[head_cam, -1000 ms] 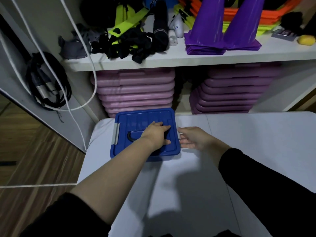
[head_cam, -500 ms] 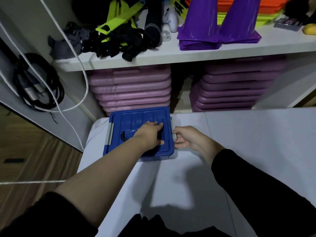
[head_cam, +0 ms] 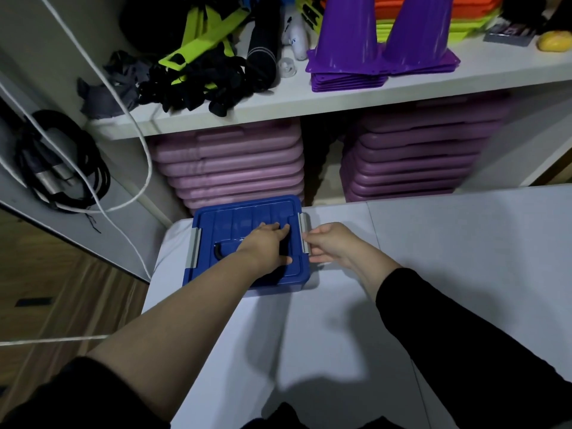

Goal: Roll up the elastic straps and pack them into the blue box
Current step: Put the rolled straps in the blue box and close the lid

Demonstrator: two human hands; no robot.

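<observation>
Our left hand [head_cam: 268, 246] lay flat, fingers spread, on the closed blue box [head_cam: 244, 224] at the desk's [head_cam: 433, 258] far left corner. Right hand [head_cam: 331, 241] pinched the right grey latch [head_cam: 304, 232]. Box contents hidden; black straps [head_cam: 198, 85] tangled on the shelf [head_cam: 309, 100] beyond.

White shelf [head_cam: 309, 109] against wall; white table [head_cam: 433, 274] below; wooden floor [head_cam: 62, 289] left; dim light.

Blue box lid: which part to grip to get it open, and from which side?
Likely the grey clip on the lid's right edge, approached from the right, where the right hand already is. It is a narrow upright tab standing proud of the blue box. The left hand lies flat on the lid. A matching clip sits opposite.
</observation>
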